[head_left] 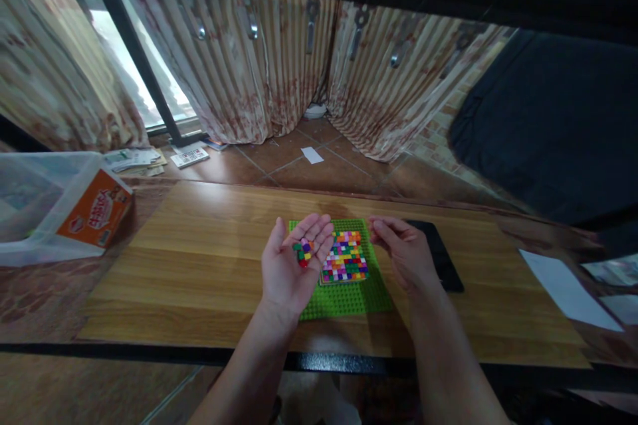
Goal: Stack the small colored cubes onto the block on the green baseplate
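Note:
My left hand (285, 281) is held palm up above the left part of a green studded baseplate (349, 307). In its slightly cupped palm lie several small toy bricks (303, 252) in green, red, purple and orange. A block of tightly packed multicoloured bricks (347, 259) sits on the baseplate, its left edge partly covered by my left fingers. Over the plate's right edge, my right hand (406, 254) has thumb and forefinger pinched together. Whatever is between those fingertips is too small to make out.
Beyond my right hand lies a dark flat tablet-like object (441, 259) on the wooden tabletop (199, 265). White paper (568, 285) is at the right. A clear plastic bin (50, 199) with an orange label stands at the left. Curtains (279, 66) hang behind.

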